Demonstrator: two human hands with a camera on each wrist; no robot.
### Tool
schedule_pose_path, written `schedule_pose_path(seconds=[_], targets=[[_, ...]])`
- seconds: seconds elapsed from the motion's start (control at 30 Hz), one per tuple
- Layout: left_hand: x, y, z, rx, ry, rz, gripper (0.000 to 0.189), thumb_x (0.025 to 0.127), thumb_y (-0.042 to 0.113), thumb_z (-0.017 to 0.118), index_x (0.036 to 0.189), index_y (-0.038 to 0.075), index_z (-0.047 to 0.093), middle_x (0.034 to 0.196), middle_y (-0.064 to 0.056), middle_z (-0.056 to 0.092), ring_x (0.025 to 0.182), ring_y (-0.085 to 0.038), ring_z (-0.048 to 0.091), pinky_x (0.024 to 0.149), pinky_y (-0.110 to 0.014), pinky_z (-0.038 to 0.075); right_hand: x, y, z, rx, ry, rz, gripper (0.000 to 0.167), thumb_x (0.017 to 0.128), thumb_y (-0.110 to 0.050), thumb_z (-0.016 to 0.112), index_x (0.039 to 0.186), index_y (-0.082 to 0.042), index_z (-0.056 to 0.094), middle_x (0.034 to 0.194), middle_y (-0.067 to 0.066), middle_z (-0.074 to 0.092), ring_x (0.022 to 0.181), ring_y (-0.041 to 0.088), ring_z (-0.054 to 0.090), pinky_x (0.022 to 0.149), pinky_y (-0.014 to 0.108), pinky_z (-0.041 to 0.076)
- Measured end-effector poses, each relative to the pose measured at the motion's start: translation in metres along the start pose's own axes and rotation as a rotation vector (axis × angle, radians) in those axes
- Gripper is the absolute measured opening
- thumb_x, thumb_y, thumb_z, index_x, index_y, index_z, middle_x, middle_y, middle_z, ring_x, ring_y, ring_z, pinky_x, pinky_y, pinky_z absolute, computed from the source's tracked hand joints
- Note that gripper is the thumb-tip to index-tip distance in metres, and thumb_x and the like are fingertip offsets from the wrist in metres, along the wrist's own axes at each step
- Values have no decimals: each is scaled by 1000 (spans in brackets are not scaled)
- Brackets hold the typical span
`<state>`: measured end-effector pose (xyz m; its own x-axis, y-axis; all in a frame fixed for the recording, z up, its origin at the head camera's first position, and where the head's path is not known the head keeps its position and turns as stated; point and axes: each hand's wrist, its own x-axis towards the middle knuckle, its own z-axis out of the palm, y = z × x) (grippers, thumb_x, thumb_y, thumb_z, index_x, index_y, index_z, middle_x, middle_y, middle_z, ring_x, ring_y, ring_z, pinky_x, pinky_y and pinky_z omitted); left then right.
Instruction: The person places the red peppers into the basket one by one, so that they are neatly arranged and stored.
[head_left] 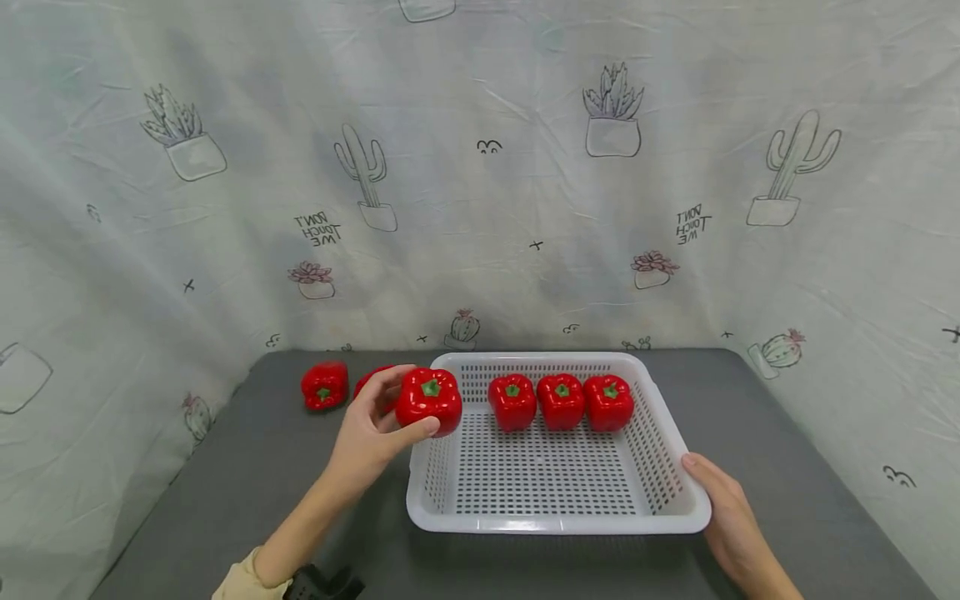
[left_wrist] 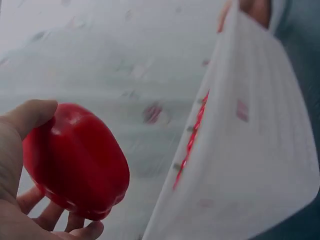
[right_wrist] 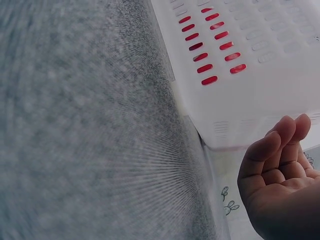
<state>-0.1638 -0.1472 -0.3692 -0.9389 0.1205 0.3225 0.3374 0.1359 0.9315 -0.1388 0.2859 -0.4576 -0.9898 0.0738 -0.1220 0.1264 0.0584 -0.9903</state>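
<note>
In the head view my left hand [head_left: 375, 425] holds a red bell pepper [head_left: 429, 402] above the left rim of the white plastic basket [head_left: 558, 523]. The thumb and fingers wrap its sides, and its green stem faces up. The left wrist view shows the same bell pepper [left_wrist: 77, 162] off the table, beside the basket [left_wrist: 245, 175]. My right hand [head_left: 731, 517] grips the basket's right rim near the front corner. In the right wrist view its fingers [right_wrist: 265, 147] curl at the rim. A row of 3 red bell peppers [head_left: 561, 402] sits along the basket's back.
Left of the basket, a red bell pepper [head_left: 325, 385] lies on the grey table [head_left: 247, 467]. Another bell pepper [head_left: 366, 379] is partly hidden behind my left hand. A pale curtain [head_left: 480, 192] with cactus drawings hangs behind the table and along its sides.
</note>
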Motion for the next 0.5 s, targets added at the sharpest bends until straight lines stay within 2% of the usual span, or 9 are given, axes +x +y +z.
schedule_pose_path(seconds=[0.13,0.3,0.4,0.5], targets=[[12,13,19,27,-98,-15,72,78,16,84,139,14,46,134,-6,49,121,-32,47,87,-36,53,0,0,0,10,-4,0,57,104,-46,42,137,0,46,112,0,61,98,17,61,78,33,52],[29,30,42,116,-220,-24,73,78,22,84,141,16,46,133,-4,51,119,-28,50,91,-41,52,1,0,-1,24,-5,7,56,104,-46,44,136,-1,47,112,-1,61,98,16,61,78,34,52],[40,34,57,156,-297,-11,73,78,27,84,140,15,48,132,0,51,116,-24,52,91,-39,51,1,1,-1,30,-6,4,52,104,-46,44,134,-5,50,110,-3,61,97,16,61,78,34,52],[51,33,72,180,-367,1,71,77,29,84,138,16,51,129,4,53,113,-21,54,86,-34,54,0,1,-2,26,-3,4,49,104,-46,44,133,-6,51,109,-4,62,97,16,62,78,33,52]])
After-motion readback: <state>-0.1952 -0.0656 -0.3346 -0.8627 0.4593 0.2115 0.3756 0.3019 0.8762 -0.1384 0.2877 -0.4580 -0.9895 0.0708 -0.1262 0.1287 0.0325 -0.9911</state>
